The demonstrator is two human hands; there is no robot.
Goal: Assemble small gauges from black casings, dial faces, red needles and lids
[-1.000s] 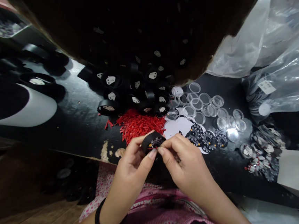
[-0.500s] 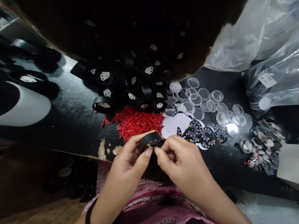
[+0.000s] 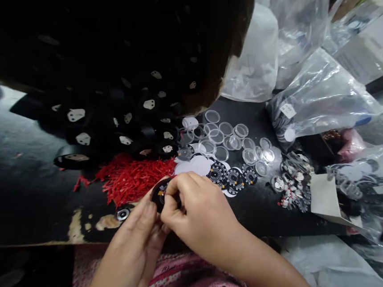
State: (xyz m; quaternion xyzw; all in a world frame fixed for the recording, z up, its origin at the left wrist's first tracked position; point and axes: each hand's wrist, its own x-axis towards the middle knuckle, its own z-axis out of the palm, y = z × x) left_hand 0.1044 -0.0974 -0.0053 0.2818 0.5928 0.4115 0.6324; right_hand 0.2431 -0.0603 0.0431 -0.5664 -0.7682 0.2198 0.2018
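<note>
Low over the bench edge, my left hand [image 3: 138, 230] is closed round a small black round case [image 3: 156, 195] with a printed dial inside, its open face tilted up. My right hand [image 3: 202, 207] reaches across the case from the right. Its thumb and forefinger are pinched at the dial, and whatever they hold is hidden. Just behind my hands lies a heap of thin red pieces [image 3: 131, 178]. Black printed dials [image 3: 232, 177] and white discs [image 3: 200, 165] overlap to the right of it.
Clear round covers [image 3: 225, 128] lie behind the dials. Many black cases with white mechanisms [image 3: 76, 114] spill out at the left. Toward the right are a pile of small parts [image 3: 297, 179], a white box [image 3: 325, 197] and plastic bags [image 3: 329, 97]. A small metallic ring [image 3: 123, 214] rests near the edge.
The view has turned to the right, showing more bags. My right hand has moved over the case and now covers part of the dial. The metallic ring has come into sight.
</note>
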